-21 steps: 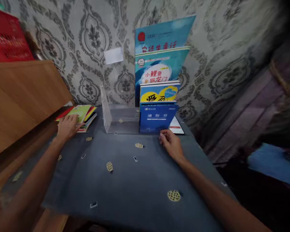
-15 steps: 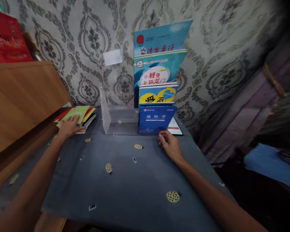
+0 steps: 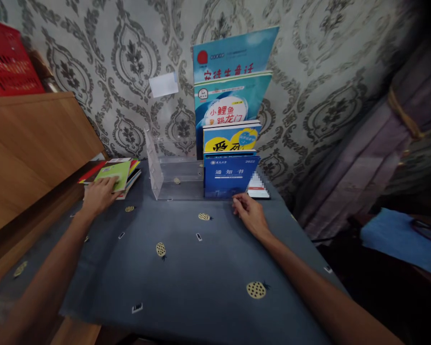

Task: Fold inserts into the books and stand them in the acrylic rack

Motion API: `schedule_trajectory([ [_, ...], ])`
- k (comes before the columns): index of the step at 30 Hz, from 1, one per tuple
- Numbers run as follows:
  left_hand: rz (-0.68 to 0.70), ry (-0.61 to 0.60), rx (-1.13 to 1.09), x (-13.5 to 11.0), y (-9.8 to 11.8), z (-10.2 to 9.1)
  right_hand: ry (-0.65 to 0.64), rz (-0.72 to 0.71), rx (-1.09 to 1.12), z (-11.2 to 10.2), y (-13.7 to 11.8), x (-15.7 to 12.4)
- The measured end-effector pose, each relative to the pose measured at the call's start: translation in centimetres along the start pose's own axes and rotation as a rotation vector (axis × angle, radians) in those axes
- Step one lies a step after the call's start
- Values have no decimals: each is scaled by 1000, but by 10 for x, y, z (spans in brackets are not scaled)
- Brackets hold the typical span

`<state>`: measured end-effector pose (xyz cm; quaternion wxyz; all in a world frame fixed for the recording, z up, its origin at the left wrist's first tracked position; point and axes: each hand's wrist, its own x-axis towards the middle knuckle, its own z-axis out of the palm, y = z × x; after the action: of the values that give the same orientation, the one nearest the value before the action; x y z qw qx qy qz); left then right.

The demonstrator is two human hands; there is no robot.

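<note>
On the left, my left hand (image 3: 99, 195) grips the near edge of a thin green book (image 3: 118, 171), fingers on its cover. This book lies on top of a small stack of books (image 3: 131, 179) with red, yellow and white edges. To the right, my right hand (image 3: 250, 212) rests on the cloth with loosely bent fingers and holds nothing. Its fingertips are by the lower right corner of a dark blue booklet (image 3: 230, 179). That booklet stands upright at the front of several books in a clear plastic rack (image 3: 156, 179). Behind it rise a yellow-and-blue book (image 3: 215, 143) and taller teal books (image 3: 233, 52).
A blue-grey cloth (image 3: 187, 278) with a pineapple print covers the table. A phone-like flat object (image 3: 260, 194) lies right of the rack. A wooden cabinet (image 3: 39, 143) bearing a red box (image 3: 10, 62) bounds the left; a curtain (image 3: 366, 158) hangs at right.
My left hand has drawn the green book slightly towards me, uncovering more of the book beneath at the back. The right hand has hardly moved. The view has shifted a little.
</note>
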<state>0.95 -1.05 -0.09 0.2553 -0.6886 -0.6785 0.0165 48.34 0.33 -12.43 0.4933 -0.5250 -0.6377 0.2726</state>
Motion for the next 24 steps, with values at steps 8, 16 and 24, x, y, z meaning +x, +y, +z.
schedule_trajectory([
  [8, -5, -116, -11, -6, -3, 14, -9, 3, -25, -1, -3, 1],
  [16, -68, -57, 73, -28, 45, 13, -9, 4, -31, 0, -2, 1],
  [24, -56, -62, 60, -63, 80, 13, -23, 22, -19, 1, -1, 1],
])
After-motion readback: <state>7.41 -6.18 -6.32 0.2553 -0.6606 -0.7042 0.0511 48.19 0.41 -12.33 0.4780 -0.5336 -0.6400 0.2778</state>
